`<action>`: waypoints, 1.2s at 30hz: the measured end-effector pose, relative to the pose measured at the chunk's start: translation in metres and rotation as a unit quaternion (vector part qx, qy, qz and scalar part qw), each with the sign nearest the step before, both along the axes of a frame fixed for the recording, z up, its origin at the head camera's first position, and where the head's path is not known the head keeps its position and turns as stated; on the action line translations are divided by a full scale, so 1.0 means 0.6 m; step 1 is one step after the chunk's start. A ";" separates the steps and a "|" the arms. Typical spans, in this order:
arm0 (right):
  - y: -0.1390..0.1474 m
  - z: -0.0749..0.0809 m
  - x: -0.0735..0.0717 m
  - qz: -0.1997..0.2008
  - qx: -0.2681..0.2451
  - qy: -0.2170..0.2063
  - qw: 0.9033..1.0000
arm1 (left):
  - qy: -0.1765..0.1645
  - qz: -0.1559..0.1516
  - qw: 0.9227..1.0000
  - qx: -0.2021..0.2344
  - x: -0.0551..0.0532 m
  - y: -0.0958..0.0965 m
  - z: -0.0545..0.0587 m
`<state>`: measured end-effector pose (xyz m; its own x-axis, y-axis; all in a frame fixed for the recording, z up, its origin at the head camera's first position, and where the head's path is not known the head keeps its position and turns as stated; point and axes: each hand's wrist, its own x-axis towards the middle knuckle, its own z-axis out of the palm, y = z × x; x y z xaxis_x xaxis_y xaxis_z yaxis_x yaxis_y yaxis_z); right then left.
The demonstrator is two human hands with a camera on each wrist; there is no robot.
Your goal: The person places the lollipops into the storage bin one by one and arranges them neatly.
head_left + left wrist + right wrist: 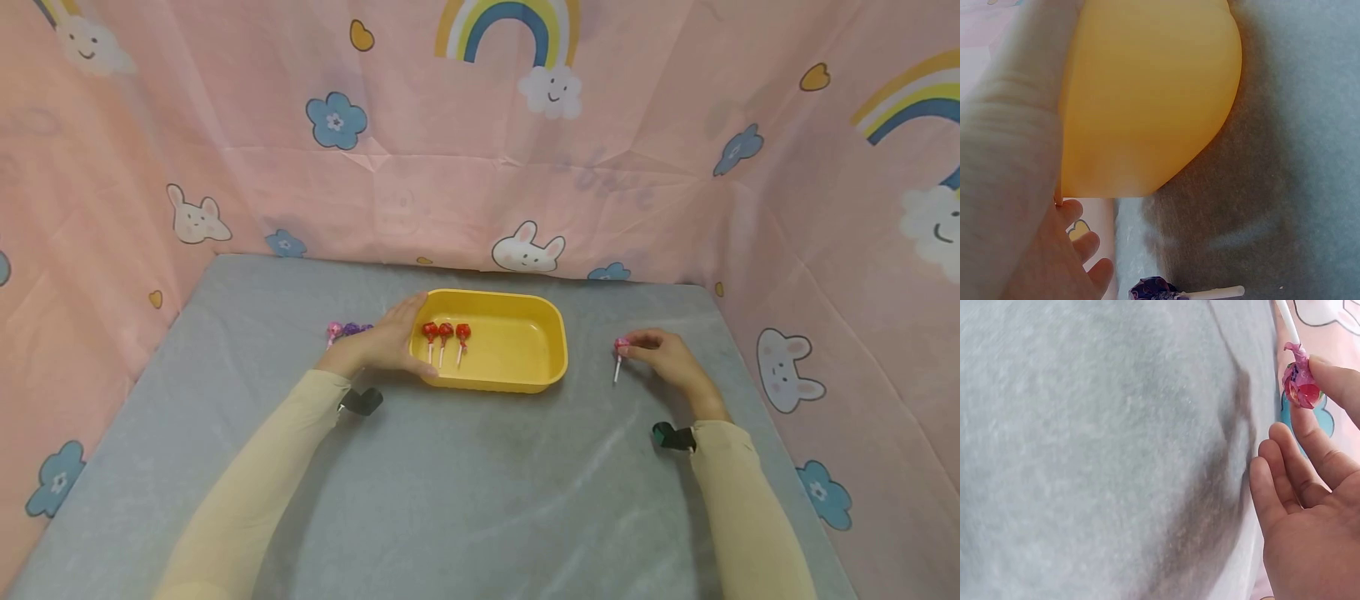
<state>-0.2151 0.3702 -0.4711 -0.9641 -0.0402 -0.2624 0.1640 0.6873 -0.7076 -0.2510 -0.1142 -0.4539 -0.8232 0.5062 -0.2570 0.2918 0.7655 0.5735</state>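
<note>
A yellow plastic tray sits on the grey cloth, with three red lollipops lying side by side in its left part. My left hand grips the tray's left end, thumb at the near corner and fingers toward the far one. The left wrist view shows the tray's outer wall close up. To the right of the tray, my right hand pinches a pink-wrapped lollipop by its head between thumb and index finger. Its white stick points down toward the cloth in the head view.
Beyond my left hand lie a pink lollipop and purple lollipops, partly hidden by the hand. A pink printed curtain hangs round the back and sides of the grey-covered table.
</note>
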 end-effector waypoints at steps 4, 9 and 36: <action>-0.003 0.002 -0.003 0.002 -0.012 0.001 1.000 | -0.001 0.002 1.000 -0.007 0.001 0.001 0.000; -0.010 0.008 -0.007 0.002 -0.016 0.002 1.000 | 0.000 0.001 1.000 -0.009 0.000 0.001 0.001; -0.076 0.070 -0.018 0.023 -0.026 0.020 0.999 | 0.005 -0.005 1.000 -0.001 -0.001 0.001 0.000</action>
<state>-0.2259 0.3246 -0.4289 -0.9707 -0.0961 -0.2204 0.1048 0.6561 -0.7473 -0.2514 -0.1135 -0.4540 -0.8200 0.5145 -0.2506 0.3053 0.7637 0.5688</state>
